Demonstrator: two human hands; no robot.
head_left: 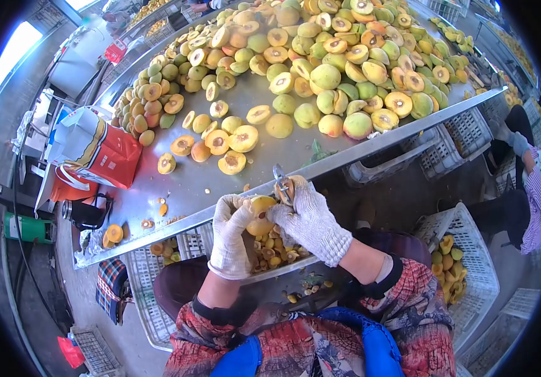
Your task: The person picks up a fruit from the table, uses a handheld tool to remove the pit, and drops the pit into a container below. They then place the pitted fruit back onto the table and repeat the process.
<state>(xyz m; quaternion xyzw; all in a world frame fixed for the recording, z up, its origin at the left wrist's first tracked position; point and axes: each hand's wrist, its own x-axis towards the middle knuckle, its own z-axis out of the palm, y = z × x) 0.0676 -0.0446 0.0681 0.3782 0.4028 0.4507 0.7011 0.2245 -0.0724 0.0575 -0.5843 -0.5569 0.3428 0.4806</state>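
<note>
One white-gloved left hand [231,235] grips a round yellow fruit [261,215], I see; the white-gloved right hand [313,225], a silvery metal tool [282,186], beside the grey metal tabletop [190,196] above grey floor [135,339].

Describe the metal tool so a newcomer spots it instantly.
Start at the big metal table under the fruit heap and find its near edge. There, the white-gloved right hand holds the metal tool, its tip toward the table. Its narrow, grey metallic shape sets it apart from the round yellow fruit in the left hand.
</note>
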